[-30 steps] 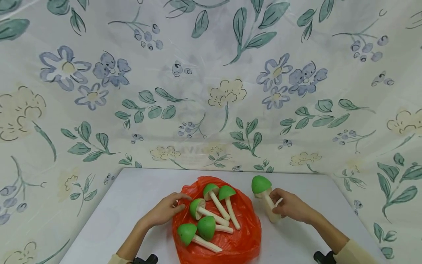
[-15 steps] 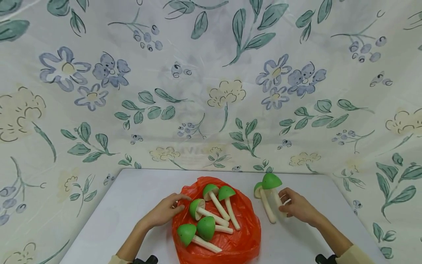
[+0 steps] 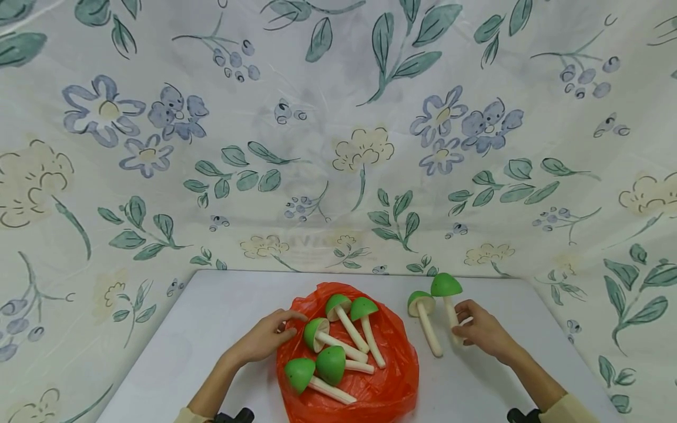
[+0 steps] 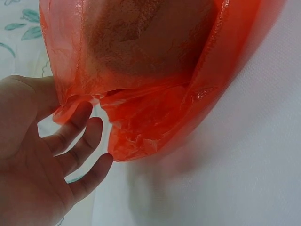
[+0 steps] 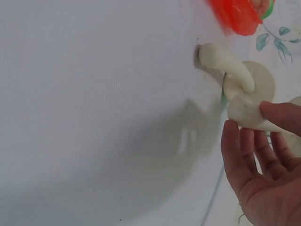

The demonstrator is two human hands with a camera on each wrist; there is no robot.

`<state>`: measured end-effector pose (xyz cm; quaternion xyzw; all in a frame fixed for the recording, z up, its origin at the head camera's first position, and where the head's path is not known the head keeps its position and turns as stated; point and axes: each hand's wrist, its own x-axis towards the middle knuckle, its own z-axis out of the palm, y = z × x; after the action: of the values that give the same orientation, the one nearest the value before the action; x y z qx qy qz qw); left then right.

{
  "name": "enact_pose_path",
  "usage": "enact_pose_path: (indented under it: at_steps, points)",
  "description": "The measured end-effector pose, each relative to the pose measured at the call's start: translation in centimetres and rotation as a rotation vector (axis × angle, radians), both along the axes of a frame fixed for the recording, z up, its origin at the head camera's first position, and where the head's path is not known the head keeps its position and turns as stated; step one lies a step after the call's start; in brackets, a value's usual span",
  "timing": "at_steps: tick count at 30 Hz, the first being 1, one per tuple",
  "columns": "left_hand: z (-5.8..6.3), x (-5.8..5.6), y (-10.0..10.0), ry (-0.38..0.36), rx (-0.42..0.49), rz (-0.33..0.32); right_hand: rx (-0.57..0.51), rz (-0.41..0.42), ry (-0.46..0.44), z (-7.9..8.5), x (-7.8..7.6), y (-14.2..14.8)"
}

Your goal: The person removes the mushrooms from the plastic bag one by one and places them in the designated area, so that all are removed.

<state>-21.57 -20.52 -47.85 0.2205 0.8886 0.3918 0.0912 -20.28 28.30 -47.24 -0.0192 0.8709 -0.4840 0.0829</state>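
My right hand point(image 3: 482, 328) pinches the pale stem of a mushroom with a green domed cap point(image 3: 446, 285), held upright close over the table. In the right wrist view, thumb and fingers point(image 5: 233, 146) lie on either side of that stem point(image 5: 249, 113). A second green-capped mushroom point(image 3: 428, 325) lies on the table just left of it, cap toward the back. My left hand point(image 3: 262, 336) is at the left rim of a red plastic bag point(image 3: 391, 388), its edge between thumb and fingers in the left wrist view. Several mushrooms point(image 3: 331, 364) lie on the bag.
A white table point(image 3: 227, 294) carries everything. A floral-patterned curtain point(image 3: 317, 135) hangs behind its far edge. Black wrist straps point(image 3: 523, 415) show at both sleeves.
My right hand has moved right with its mushroom, away from the one lying on the table, so a gap now shows between the two. The left hand stays in place at the bag.
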Motion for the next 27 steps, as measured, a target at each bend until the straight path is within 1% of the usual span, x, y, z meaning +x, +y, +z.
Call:
enact_pose_path:
  at_steps: [5, 9, 18, 23, 27]
  points:
    - [-0.1, 0.0, 0.0, -0.001, 0.000, 0.003, -0.003, -0.012, 0.004, -0.2, 0.0, 0.2]
    - [-0.1, 0.0, 0.1, -0.011, -0.002, 0.003, -0.010, -0.025, 0.007, -0.7, -0.1, 0.5]
    - [-0.2, -0.2, 0.0, -0.008, 0.003, -0.007, 0.029, -0.053, 0.002, -0.9, 0.1, 1.0]
    - [-0.2, -0.2, -0.1, -0.004, 0.005, -0.007, 0.012, -0.067, -0.002, -1.1, 0.1, 1.2]
    - [-0.3, -0.3, -0.1, -0.003, -0.004, -0.003, -0.014, -0.079, -0.022, -1.6, 0.2, 1.4]
